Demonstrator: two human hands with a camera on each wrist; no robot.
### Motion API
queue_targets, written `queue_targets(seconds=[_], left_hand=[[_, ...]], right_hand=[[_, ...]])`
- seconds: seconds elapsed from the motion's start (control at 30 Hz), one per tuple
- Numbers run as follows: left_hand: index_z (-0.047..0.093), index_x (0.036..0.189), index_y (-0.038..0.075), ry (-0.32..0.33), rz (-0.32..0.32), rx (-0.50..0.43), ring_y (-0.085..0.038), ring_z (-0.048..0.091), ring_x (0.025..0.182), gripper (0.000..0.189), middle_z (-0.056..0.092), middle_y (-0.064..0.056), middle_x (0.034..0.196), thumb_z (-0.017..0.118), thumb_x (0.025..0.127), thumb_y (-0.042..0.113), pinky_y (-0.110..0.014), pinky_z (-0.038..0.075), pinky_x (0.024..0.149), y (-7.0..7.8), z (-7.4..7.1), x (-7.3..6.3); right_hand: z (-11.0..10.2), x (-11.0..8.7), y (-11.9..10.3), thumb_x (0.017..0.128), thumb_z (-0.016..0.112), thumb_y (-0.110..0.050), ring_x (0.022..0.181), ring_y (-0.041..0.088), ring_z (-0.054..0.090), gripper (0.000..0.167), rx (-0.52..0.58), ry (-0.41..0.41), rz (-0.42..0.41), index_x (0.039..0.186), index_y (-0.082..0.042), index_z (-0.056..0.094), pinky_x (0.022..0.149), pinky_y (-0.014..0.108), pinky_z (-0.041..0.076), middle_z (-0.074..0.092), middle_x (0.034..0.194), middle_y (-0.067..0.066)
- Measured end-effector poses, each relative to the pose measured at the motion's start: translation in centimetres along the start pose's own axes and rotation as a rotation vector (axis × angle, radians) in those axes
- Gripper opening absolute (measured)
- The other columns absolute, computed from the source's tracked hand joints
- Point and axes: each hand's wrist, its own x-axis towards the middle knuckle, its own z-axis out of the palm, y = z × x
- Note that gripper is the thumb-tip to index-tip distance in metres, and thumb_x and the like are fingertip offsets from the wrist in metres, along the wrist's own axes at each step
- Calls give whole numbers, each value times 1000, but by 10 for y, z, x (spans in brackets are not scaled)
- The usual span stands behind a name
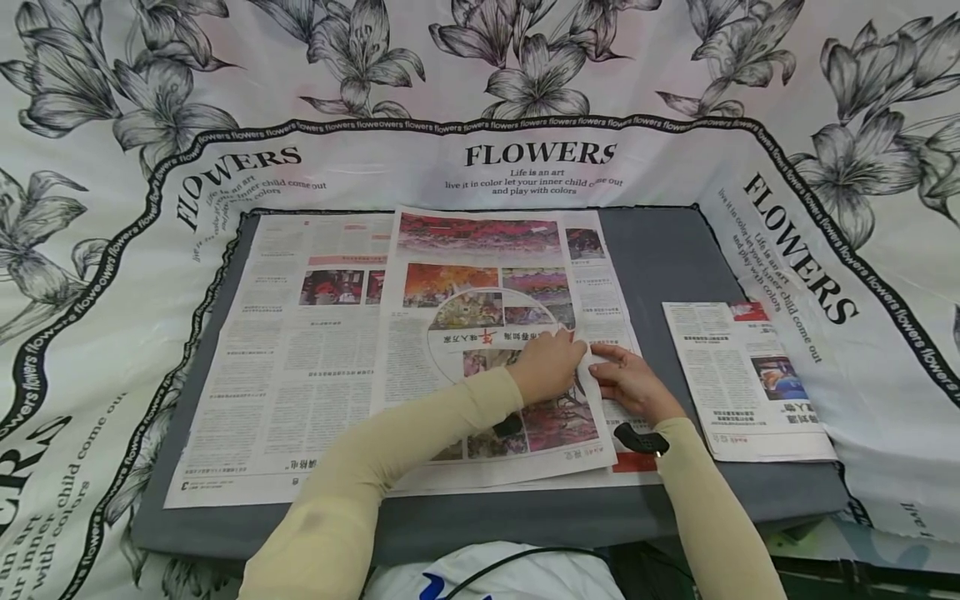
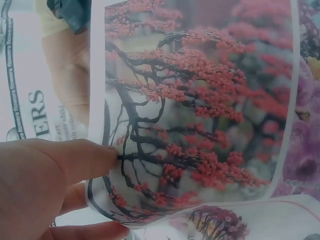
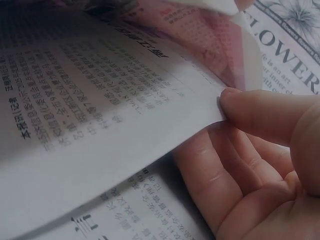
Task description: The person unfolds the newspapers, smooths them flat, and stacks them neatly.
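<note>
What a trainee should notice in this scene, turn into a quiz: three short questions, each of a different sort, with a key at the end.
1. Which word stands in large letters on the patterned cloth?
A) LEAVES
B) FLOWERS
C) GARDEN

2. True or false: the left hand touches a colour page that shows dark branches dotted with red.

3. In the right wrist view, what does the right hand pinch?

Key:
1. B.
2. True; the left wrist view shows the thumb against it.
3. The edge of a newspaper page printed with text.
</note>
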Motion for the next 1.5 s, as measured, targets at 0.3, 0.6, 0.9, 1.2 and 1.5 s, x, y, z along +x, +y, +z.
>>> queue_targets(seconds=[0.3,0.6,0.9,1.2,1.5], left_hand=[[66,125,10,24,25,-49,-20,70,88,26,72,-6,108,57,102,15,-33,58,71,-9,-4,-3],[68,121,9,97,17,-110,-16,69,74,28,74,-4,92,52,106,26,-30,54,63,-20,-7,-6],[66,93,12,75,-121,-174,-11,47,54,20,64,-1,73,61,102,29,-25,35,51,-28,-21,-1],[46,146,5,12,-124,-315,-14,53,56,49,71,-10,88,59,99,4,-25,35,52,-35,-29,-3],[56,140,5,-48,-134,-198,-22,73,92,40,73,-12,119,60,103,19,-30,56,74,-47,-47,-7]], right_hand=[[0,-1,1,102,54,0,84,7,74,65,6,-16,-3,158,3,20,72,27,61,71,98,-11],[-1,-1,1,102,54,0,85,8,73,68,-14,-10,-6,159,3,18,72,27,61,69,99,-9],[-1,0,4,101,57,-1,84,10,74,66,-18,13,5,158,1,23,73,28,61,69,101,-10],[-1,-1,2,102,56,-1,85,9,74,68,-27,8,-7,159,2,19,74,27,61,70,101,-10],[0,-2,-1,102,56,-1,86,8,75,70,-24,-2,-10,160,2,17,74,27,61,71,100,-12]])
